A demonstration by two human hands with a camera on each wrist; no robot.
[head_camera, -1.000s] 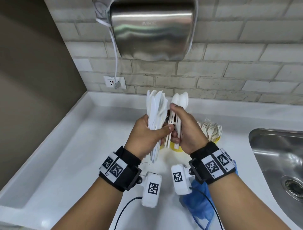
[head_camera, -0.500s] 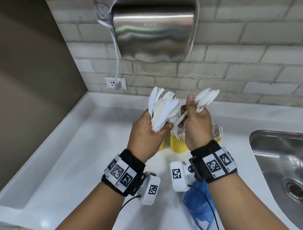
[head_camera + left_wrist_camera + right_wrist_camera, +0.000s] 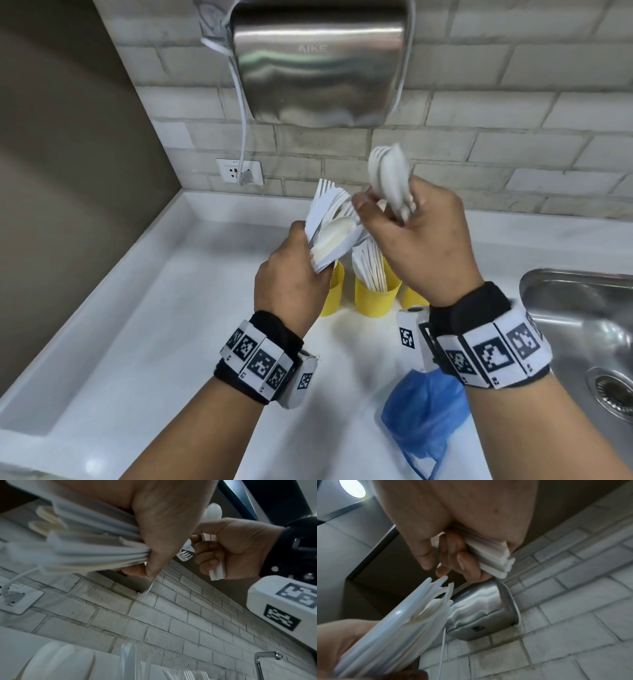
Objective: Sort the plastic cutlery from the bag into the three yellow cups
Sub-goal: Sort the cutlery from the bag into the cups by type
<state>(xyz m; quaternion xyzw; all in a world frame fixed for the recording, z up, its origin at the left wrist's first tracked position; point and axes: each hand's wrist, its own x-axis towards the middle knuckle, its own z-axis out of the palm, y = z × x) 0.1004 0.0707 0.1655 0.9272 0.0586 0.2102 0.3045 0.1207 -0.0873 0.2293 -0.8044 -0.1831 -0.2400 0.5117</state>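
Observation:
My left hand grips a mixed bundle of white plastic cutlery: knives, forks and a spoon, fanned up and to the right. My right hand holds a small stack of white spoons, bowls up, handles sticking out below the fist. Its thumb reaches toward the left bundle. Both hands hover above three yellow cups on the white counter. The middle cup holds white cutlery; the left cup and right cup are largely hidden by my hands.
A crumpled blue plastic bag lies on the counter below my right wrist. A steel sink is at right. A steel hand dryer hangs on the brick wall, its cord running to a socket.
My right hand has drawn the spoon stack up and to the right, away from the left bundle. My left hand has tilted its bundle rightward and lowered it slightly.

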